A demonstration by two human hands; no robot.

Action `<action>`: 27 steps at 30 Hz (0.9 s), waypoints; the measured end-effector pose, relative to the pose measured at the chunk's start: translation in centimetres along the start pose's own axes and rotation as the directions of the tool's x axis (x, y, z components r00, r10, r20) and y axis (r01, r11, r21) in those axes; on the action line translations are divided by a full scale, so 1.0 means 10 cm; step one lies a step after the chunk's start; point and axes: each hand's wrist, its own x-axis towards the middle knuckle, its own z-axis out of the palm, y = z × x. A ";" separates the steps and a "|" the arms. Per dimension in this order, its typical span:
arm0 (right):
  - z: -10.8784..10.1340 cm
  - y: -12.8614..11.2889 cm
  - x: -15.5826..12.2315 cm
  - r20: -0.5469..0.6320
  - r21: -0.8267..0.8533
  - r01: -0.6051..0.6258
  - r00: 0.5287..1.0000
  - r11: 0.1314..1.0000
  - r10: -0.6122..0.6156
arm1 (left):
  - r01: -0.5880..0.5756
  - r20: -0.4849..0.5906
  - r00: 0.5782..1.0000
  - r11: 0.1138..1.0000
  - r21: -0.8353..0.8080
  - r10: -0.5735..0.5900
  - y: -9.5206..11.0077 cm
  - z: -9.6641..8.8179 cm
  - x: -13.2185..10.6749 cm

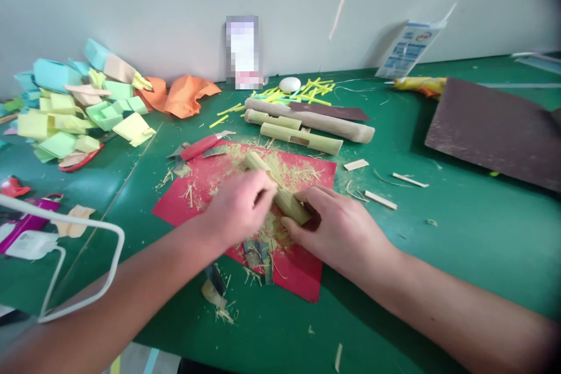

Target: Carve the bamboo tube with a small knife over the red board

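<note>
A short pale-green bamboo tube (272, 181) lies slanted on a red sheet (210, 187) strewn with shavings. My left hand (239, 207) is closed over the tube's middle, fingers pressed on it. My right hand (337, 228) grips the tube's near end, thumb against it. Strips of peeled skin (256, 254) lie just below the hands. A red-handled knife (204, 145) rests at the sheet's upper left corner, untouched.
More bamboo tubes (302, 137) and a wooden stick (315, 120) lie behind the sheet. A heap of folded coloured paper (74, 111) sits at left, a brown sandpaper sheet (495, 128) at right, a white wire frame (79, 257) near my left arm.
</note>
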 end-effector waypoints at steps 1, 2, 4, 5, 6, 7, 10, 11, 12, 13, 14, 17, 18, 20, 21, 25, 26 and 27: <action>0.00 0.00 0.00 0.000 0.004 0.004 1.000 1.000 -0.004 | -0.026 0.048 0.999 1.000 -0.018 0.026 0.00 0.00 0.00; 0.00 0.00 0.00 0.001 0.005 0.008 1.000 1.000 -0.008 | -0.048 0.103 0.993 0.998 -0.042 0.053 0.00 0.00 0.01; 0.01 0.00 0.00 0.000 -0.002 0.009 1.000 1.000 -0.009 | -0.021 0.041 0.999 0.999 -0.030 0.023 0.00 0.00 0.02; 0.01 0.00 0.00 -0.004 -0.007 0.005 1.000 1.000 -0.005 | -0.005 0.005 1.000 1.000 -0.021 0.005 0.00 0.00 0.02; 0.01 0.00 0.00 -0.003 -0.006 0.003 1.000 1.000 -0.003 | 0.007 -0.018 1.000 1.000 -0.016 -0.007 0.00 0.00 0.02; 0.01 0.01 0.00 -0.001 0.001 0.001 1.000 1.000 -0.001 | 0.000 0.007 1.000 1.000 -0.024 0.001 0.00 0.00 0.02; 0.01 0.01 0.00 0.009 0.029 0.003 1.000 1.000 -0.003 | -0.027 0.091 0.995 0.998 -0.060 0.032 0.02 -0.01 0.01; 0.01 0.01 0.00 0.011 0.026 0.001 1.000 1.000 -0.001 | -0.015 0.067 0.998 0.999 -0.052 0.019 0.02 -0.01 0.01; 0.02 0.00 0.01 0.012 0.022 -0.002 1.000 1.000 0.002 | -0.001 0.032 0.999 0.999 -0.038 0.002 0.03 -0.01 0.01; 0.02 0.00 0.01 0.014 0.017 -0.005 1.000 1.000 0.005 | 0.009 0.010 1.000 1.000 -0.025 -0.008 0.03 -0.01 0.01; 0.02 0.00 0.01 0.016 0.019 -0.008 1.000 1.000 0.007 | 0.007 0.013 1.000 1.000 -0.020 -0.007 0.04 -0.01 0.01; 0.02 0.00 0.01 0.015 0.038 -0.006 1.000 0.999 0.006 | -0.039 0.112 0.993 0.998 -0.050 0.044 0.05 -0.01 0.01; 0.02 0.00 0.01 0.015 0.038 -0.005 1.000 0.999 0.005 | -0.043 0.122 0.991 0.998 -0.053 0.049 0.04 -0.01 0.02; 0.02 0.00 0.00 0.013 0.030 -0.008 1.000 1.000 0.007 | -0.020 0.038 0.999 1.000 -0.016 0.021 0.03 -0.02 0.03; 0.02 0.00 0.00 0.011 0.024 -0.007 1.000 1.000 0.006 | -0.012 0.016 1.000 1.000 -0.003 0.012 0.02 -0.02 0.04; 0.03 0.00 -0.02 -0.002 0.025 0.021 1.000 0.999 -0.021 | -0.028 0.081 0.996 0.999 -0.021 0.029 0.01 -0.03 0.03; 0.03 0.00 -0.02 -0.001 0.026 0.019 1.000 0.999 -0.019 | -0.027 0.082 0.996 0.999 -0.024 0.029 0.00 -0.03 0.02; 0.03 0.00 -0.02 0.004 0.026 0.011 1.000 1.000 -0.012 | -0.022 0.065 0.998 1.000 -0.019 0.023 0.00 -0.03 0.01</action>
